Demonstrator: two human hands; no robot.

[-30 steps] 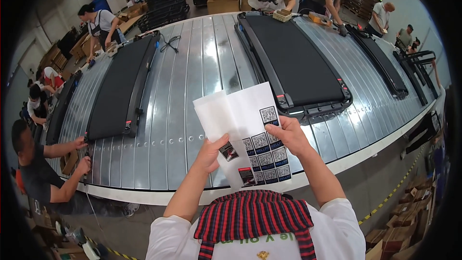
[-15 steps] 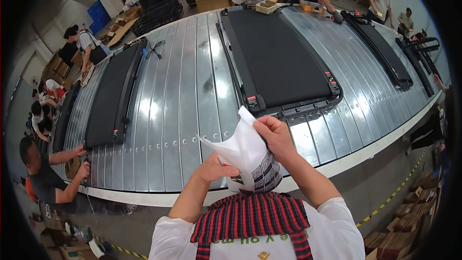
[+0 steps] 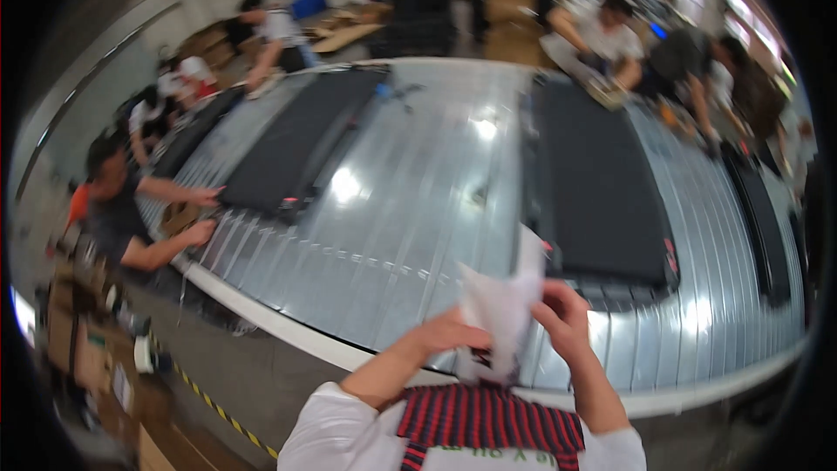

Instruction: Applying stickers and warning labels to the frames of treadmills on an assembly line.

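- My left hand (image 3: pixel 449 336) pinches the lower left of a white sheet of paper (image 3: pixel 501 310), fingers closed on it.
- My right hand (image 3: pixel 567 318) grips the same sheet along its right edge, thumb and fingers shut on the paper.
- The sheet stands bent and nearly upright between both hands, just above my striped collar (image 3: pixel 488 419), in front of the near rim of the conveyor table (image 3: pixel 392 209).
- Just beyond the paper lies a flat black treadmill (image 3: pixel 597 183) on the ribbed metal.
- Farther left lies a second black treadmill (image 3: pixel 301 139), with a person in a dark shirt (image 3: pixel 122 209) reaching to its end.
- At the far side, more people (image 3: pixel 610 30) bend over the table.
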